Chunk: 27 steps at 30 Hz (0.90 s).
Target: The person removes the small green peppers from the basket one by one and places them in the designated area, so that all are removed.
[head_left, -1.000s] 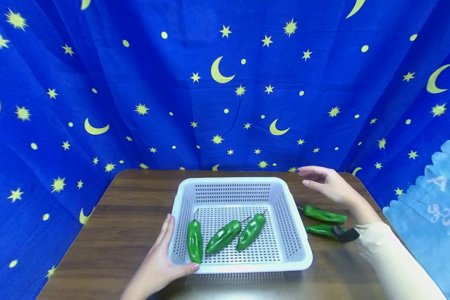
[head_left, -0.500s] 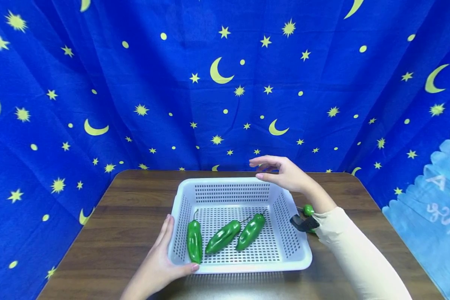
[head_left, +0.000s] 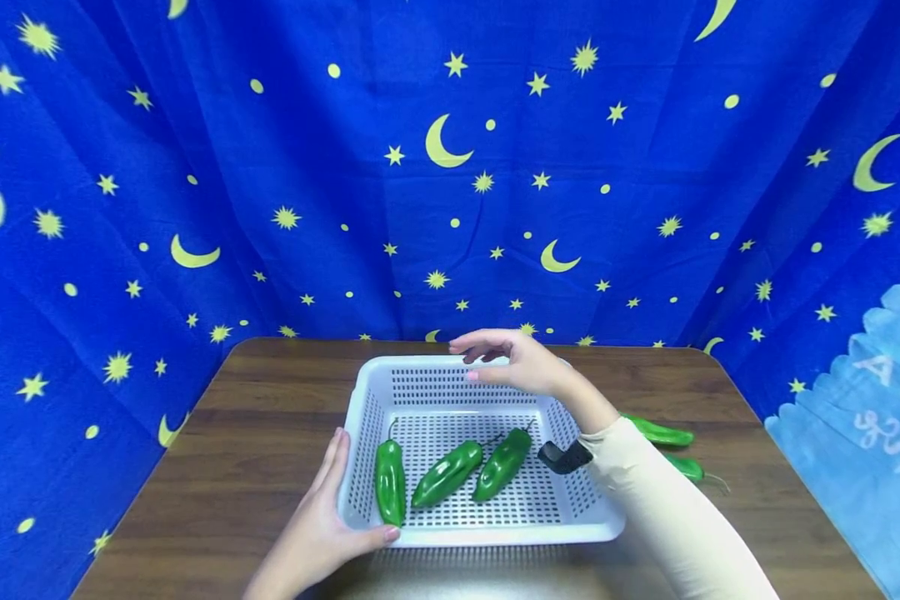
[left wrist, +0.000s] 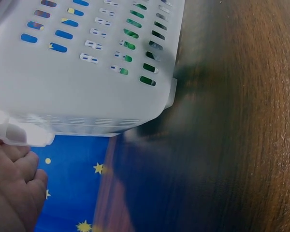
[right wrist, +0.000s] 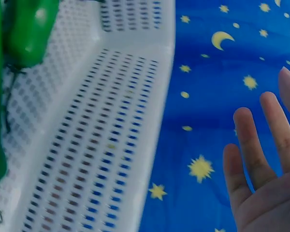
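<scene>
A white perforated plastic basket (head_left: 495, 535) stands on the wooden table. My left hand (head_left: 318, 525) grips its near left corner, the thumb over the front rim and the fingers along the left outer wall. Inside lie three green peppers: the left pepper (head_left: 390, 483), the middle pepper (head_left: 447, 473) and the right pepper (head_left: 504, 467). My right hand (head_left: 528, 364) hovers above the basket's back part, holding nothing, its fingers loosely bent. The right wrist view also shows that right hand (right wrist: 261, 179) with its fingers apart, clear of the basket wall (right wrist: 96, 130).
Two more green peppers, a far one (head_left: 660, 432) and a near one (head_left: 686, 467), lie on the table right of the basket, partly hidden by my right sleeve (head_left: 667, 508). A blue curtain (head_left: 450, 208) with moons and stars hangs behind the table (head_left: 217, 467).
My right hand has moved left, from above the loose peppers at the right to above the basket, carrying nothing. The left hand and the peppers in the basket have stayed put.
</scene>
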Each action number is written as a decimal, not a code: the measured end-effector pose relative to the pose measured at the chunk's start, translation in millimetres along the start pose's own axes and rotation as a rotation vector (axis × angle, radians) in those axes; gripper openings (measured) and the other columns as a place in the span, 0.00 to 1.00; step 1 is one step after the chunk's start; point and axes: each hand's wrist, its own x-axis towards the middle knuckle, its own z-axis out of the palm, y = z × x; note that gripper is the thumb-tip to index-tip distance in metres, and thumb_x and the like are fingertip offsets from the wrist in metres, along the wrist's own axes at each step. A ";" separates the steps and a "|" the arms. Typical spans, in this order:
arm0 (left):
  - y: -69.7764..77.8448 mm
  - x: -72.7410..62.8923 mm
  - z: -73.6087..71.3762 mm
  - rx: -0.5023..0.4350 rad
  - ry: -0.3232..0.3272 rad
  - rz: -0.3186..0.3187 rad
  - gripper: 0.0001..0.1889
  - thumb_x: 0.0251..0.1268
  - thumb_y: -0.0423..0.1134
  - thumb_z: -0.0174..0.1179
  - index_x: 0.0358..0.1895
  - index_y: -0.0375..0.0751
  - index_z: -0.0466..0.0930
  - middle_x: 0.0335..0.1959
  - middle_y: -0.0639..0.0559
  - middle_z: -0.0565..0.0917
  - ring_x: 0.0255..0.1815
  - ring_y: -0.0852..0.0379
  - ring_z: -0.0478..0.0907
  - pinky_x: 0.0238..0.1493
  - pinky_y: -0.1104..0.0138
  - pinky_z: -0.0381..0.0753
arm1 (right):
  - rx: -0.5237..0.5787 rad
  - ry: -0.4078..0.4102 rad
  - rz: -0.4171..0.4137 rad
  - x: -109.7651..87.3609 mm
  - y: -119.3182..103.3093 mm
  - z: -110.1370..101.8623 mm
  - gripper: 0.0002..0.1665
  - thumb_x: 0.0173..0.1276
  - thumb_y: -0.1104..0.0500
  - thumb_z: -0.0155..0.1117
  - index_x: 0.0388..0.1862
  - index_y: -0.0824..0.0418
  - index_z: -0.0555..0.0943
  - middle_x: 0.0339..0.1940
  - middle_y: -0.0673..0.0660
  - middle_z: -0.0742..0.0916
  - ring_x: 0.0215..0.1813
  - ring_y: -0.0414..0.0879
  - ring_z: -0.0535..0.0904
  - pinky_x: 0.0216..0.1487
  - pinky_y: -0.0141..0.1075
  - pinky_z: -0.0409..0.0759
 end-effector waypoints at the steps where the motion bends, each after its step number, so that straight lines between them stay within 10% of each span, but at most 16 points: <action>1: -0.2 -0.1 0.0 0.000 0.004 0.006 0.74 0.35 0.65 0.78 0.81 0.42 0.36 0.83 0.40 0.39 0.77 0.27 0.50 0.69 0.34 0.58 | -0.003 -0.018 0.006 0.8 2.4 3.6 0.25 0.65 0.61 0.70 0.62 0.55 0.80 0.59 0.55 0.86 0.57 0.52 0.83 0.61 0.51 0.80; 27: -1.0 -1.5 1.0 0.012 0.010 0.025 0.73 0.36 0.65 0.77 0.81 0.42 0.36 0.83 0.39 0.39 0.76 0.27 0.53 0.67 0.33 0.60 | -0.173 -0.520 0.181 -2.1 32.4 67.5 0.32 0.58 0.57 0.75 0.64 0.47 0.79 0.62 0.38 0.83 0.67 0.45 0.76 0.72 0.49 0.70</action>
